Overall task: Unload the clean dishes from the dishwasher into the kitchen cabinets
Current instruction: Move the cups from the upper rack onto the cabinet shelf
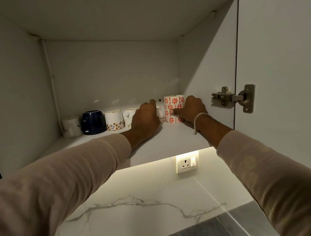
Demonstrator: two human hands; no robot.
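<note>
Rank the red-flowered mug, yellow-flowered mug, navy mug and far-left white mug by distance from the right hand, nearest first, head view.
1. The red-flowered mug, gripped by the right hand, row's right end.
2. The yellow-flowered mug, mid-row.
3. The navy mug, further left.
4. The far-left white mug, row's left end.

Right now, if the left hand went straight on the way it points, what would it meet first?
Most likely the small white mug half hidden behind the left hand, beside the red-flowered mug; it may touch it already, depth is unclear. Behind that stands the cabinet back wall.
</note>
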